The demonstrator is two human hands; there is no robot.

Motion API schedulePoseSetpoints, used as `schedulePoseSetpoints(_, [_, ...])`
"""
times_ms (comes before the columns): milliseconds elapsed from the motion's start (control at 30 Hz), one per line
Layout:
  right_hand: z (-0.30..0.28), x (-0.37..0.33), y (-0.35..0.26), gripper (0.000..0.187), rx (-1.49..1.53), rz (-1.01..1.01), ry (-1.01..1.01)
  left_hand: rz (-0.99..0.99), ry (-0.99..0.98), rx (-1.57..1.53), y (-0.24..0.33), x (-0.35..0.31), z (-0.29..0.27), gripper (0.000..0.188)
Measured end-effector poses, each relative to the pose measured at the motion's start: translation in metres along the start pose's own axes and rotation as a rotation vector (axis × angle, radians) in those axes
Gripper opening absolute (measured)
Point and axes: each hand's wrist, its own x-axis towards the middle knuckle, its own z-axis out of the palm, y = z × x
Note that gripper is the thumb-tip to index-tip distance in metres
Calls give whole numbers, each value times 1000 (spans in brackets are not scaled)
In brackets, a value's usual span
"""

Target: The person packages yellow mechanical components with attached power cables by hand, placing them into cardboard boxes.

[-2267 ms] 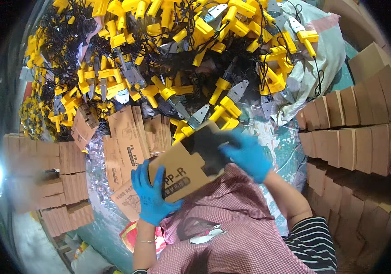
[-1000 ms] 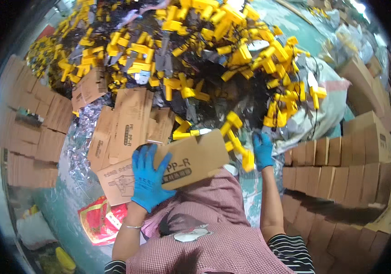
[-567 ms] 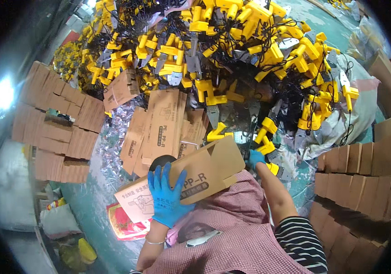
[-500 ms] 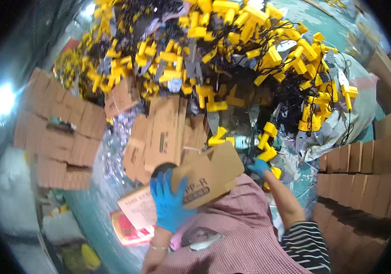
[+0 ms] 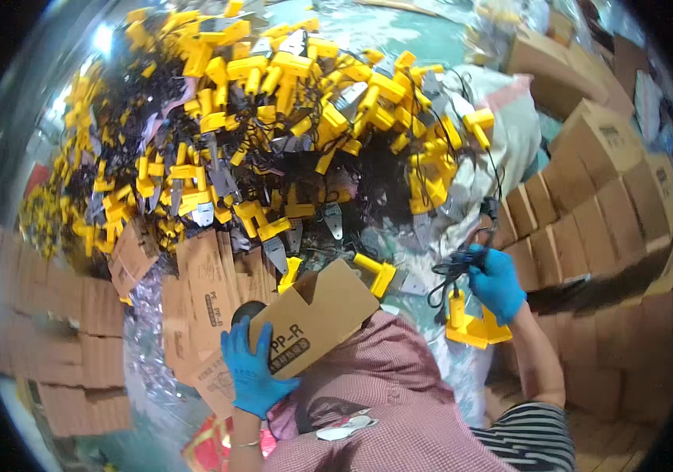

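My left hand (image 5: 254, 370), in a blue glove, grips the left end of a brown cardboard box (image 5: 329, 307) that lies tilted across my lap, its fingers along the side and the thumb apart. Off to the right, my gloved right hand (image 5: 498, 287) is closed around a bunched black power cord (image 5: 456, 263). Just below that hand hangs a yellow-handled pipe welding iron (image 5: 466, 326), partly in front of my forearm. Another yellow welding iron (image 5: 376, 275) with a grey metal plate lies beyond the box's right end.
A large heap of yellow welding irons (image 5: 281, 71) with tangled black cords spreads ahead. Flattened cartons (image 5: 203, 275) lie beyond my left hand. Stacked cardboard boxes stand at the left (image 5: 53, 315) and right (image 5: 588, 228). A white woven sack (image 5: 501, 134) sits beside the heap.
The view has swung to the right. My right hand has come up from the floor beside the box, now holding a cord with a welding iron below it. My left hand stays on the box.
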Motion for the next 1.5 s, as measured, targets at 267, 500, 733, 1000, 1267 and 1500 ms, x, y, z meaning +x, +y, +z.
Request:
schedulePoseSetpoints(267, [-55,53,42,14,-505,-129,4,-8,94,-1,29,8,6,118])
schedulePoseSetpoints(500, [-144,52,-89,36,538,-293,741,50,101,-116,38,-2,14,112])
schedulePoseSetpoints(733, [-118,41,-44,39,1481,-16,479,155,78,-146,26,4,-1,110])
schedulePoseSetpoints(1000, [-76,5,-13,47,1835,-347,-109,175,40,-161,-8,-10,-19,110])
schedulePoseSetpoints(1267, [-65,6,-38,47,1854,-465,-156,225,-69,-27,-15,0,-28,108])
schedulePoseSetpoints(1500, [26,32,-60,39,1938,-279,-290,289,-6,-243,25,17,-24,107])
